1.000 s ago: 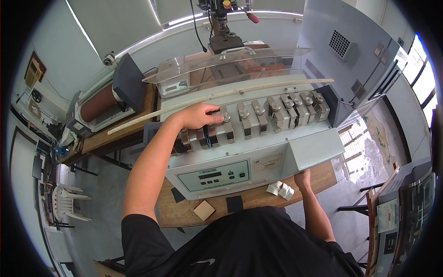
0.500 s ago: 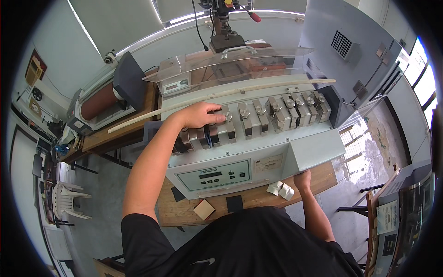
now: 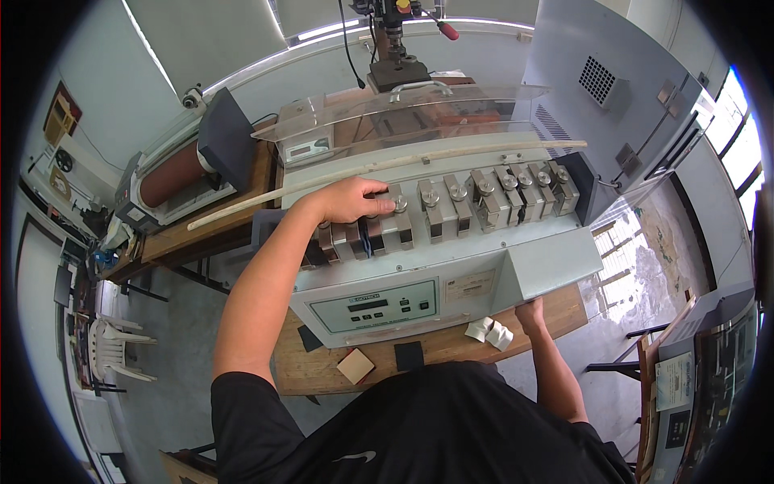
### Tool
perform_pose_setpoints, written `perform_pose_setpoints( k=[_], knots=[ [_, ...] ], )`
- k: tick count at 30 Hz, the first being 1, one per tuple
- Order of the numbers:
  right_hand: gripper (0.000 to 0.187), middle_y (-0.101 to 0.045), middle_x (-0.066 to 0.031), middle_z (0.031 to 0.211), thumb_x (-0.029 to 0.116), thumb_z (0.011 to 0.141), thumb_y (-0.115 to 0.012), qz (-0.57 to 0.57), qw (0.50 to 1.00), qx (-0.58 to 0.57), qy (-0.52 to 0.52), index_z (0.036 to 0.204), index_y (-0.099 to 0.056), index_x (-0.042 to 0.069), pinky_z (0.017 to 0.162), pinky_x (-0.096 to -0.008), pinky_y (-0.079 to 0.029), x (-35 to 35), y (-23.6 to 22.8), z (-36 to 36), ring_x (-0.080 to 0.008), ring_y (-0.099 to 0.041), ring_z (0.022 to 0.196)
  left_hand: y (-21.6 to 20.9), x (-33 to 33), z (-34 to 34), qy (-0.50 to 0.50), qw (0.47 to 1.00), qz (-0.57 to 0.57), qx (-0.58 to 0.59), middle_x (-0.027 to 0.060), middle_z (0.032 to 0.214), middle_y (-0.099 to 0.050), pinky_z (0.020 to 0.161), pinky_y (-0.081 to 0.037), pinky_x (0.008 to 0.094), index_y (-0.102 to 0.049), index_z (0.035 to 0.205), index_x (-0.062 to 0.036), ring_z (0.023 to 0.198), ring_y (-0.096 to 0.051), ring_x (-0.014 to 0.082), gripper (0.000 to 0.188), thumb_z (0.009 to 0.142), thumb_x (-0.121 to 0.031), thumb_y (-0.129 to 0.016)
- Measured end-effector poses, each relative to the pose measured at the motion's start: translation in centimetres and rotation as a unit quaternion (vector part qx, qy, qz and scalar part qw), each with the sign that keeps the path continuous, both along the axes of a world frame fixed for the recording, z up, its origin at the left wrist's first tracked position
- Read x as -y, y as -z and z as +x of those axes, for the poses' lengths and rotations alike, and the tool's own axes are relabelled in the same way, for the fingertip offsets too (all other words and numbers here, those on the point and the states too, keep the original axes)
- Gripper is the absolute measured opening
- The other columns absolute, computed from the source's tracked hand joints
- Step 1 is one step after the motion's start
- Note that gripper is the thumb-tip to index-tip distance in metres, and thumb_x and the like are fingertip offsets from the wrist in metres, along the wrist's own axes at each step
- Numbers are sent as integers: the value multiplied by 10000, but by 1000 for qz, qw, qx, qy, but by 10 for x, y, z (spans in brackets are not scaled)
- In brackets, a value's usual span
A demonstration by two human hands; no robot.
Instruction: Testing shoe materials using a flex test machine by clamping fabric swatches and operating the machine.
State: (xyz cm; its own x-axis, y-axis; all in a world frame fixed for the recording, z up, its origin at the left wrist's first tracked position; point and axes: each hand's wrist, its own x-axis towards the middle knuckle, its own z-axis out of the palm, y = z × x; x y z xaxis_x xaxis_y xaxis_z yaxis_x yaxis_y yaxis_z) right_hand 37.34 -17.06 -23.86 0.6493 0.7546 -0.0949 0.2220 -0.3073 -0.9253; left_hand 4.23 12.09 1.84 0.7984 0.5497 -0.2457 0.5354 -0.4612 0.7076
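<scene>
A pale grey bench-top testing machine (image 3: 472, 262) stands before me, with a row of metal clamps (image 3: 435, 216) topped by round knobs along its top. My left hand (image 3: 353, 201) is curled over the clamps left of the middle, thumb beside the knob of one metal clamp (image 3: 400, 206); the palm hides what lies under it. Dark strips (image 3: 367, 240) sit in the clamps below that hand. At the lower right, my right hand (image 3: 530, 313) reaches under the machine's projecting box (image 3: 555, 260). Its fingers are hidden there.
A raised clear cover (image 3: 459, 109) and a long pale rod (image 3: 355, 169) lie behind the clamps. On the wooden table (image 3: 451, 351) are a tan square block (image 3: 355, 367), dark square pieces (image 3: 409, 356) and white pieces (image 3: 489, 331). A machine with a brown roller (image 3: 169, 176) stands left.
</scene>
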Motion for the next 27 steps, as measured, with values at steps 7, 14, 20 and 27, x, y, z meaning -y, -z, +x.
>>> perform_pose_setpoints(
  k=[7, 14, 20, 27],
  knots=[
    [102, -485, -3, 582, 131, 938, -512, -43, 977, -204, 41, 922, -599, 81, 354, -265, -270, -4, 10, 5, -89, -413, 415, -5, 0, 1, 1, 1000, -24, -12, 94, 1008, -681, 819, -455, 302, -613, 1217, -45, 901, -587, 159, 533, 898, -471, -636],
    [110, -455, 11, 575, 158, 964, -509, -26, 958, -283, 31, 945, -591, 86, 355, -264, -250, -5, -8, 0, -82, -390, 412, -7, 2, -1, -3, 1000, -12, -16, 63, 1034, -670, 838, -449, 289, -603, 1238, -55, 924, -567, 133, 485, 919, -419, -626],
    [200, -404, 36, 535, 195, 983, -472, 10, 935, -352, 38, 810, -547, 127, 333, -251, -207, -6, -21, -5, -67, -316, 364, -13, 3, 1, 4, 998, -24, -57, 26, 1055, -657, 848, -443, 272, -581, 1274, -62, 945, -545, 98, 446, 942, -358, -616],
    [193, -406, 37, 537, 200, 979, -481, 10, 938, -343, 44, 810, -543, 129, 334, -242, -212, -7, -21, -8, -62, -317, 369, -10, 3, 1, -1, 999, -26, -37, 25, 1063, -656, 847, -444, 271, -567, 1283, -41, 942, -550, 95, 464, 941, -349, -619]
  ],
)
